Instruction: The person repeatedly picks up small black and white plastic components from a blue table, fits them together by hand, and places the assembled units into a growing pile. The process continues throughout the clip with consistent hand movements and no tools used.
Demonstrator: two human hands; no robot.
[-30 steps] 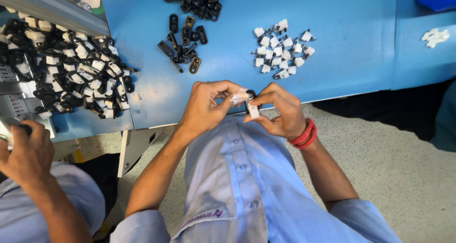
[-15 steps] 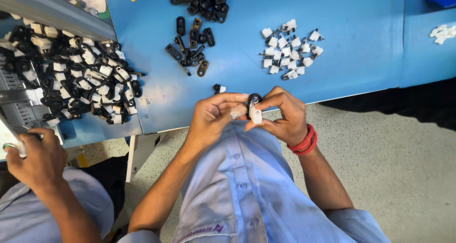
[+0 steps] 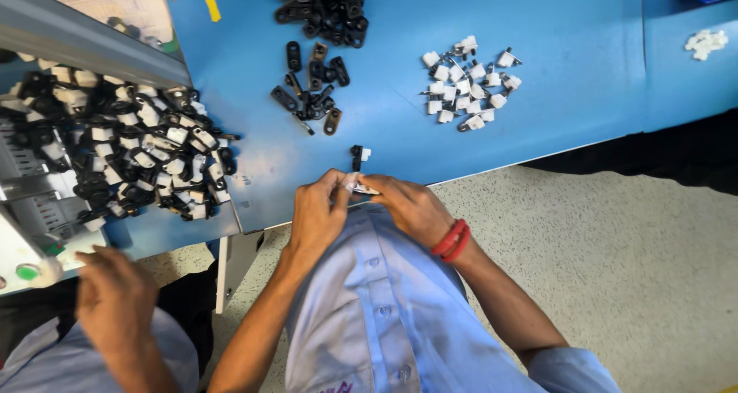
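Blue table (image 3: 538, 132); speckled floor (image 3: 630, 270); left hand (image 3: 319, 212), right hand (image 3: 411, 207) pinching small white part (image 3: 358, 184).

Both hands meet before the chest, left hand (image 3: 317, 208) and right hand (image 3: 407, 206) fingertips pinched together.

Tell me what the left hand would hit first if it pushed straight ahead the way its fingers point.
Probably the small black-and-white assembled piece lying alone on the blue table, just beyond the left hand. Depth is unclear; the fingers might pass above it.
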